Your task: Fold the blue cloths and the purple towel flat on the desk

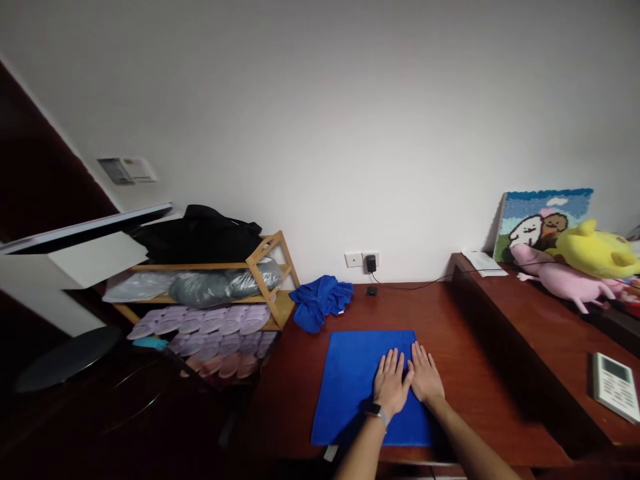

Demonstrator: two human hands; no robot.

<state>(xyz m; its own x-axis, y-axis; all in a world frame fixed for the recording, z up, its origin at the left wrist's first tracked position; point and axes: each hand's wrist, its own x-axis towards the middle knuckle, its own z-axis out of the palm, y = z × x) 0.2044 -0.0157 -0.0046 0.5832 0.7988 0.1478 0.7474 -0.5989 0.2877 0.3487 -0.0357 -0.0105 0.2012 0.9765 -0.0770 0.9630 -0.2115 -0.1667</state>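
A blue cloth (345, 387) lies spread flat on the reddish-brown wooden desk (290, 407), a small white tag showing at its near edge. My left hand (393, 387), with a watch on the wrist, rests palm down on the cloth, fingers stretched out. Beside it, my right hand (426, 377) lies flat over the cloth's right edge, fingers extended. The two thumbs are close together, and neither hand grips anything. Farther back on the left, a second blue cloth (320, 301) sits crumpled in a heap.
A wooden rack (273, 267) with a black bag (205, 233) and several purple slippers (220, 319) stands left. A plugged adapter (371, 264) trails a cable. On the raised right section are plush toys (560, 277), a picture (545, 223) and a calculator-like device (616, 387).
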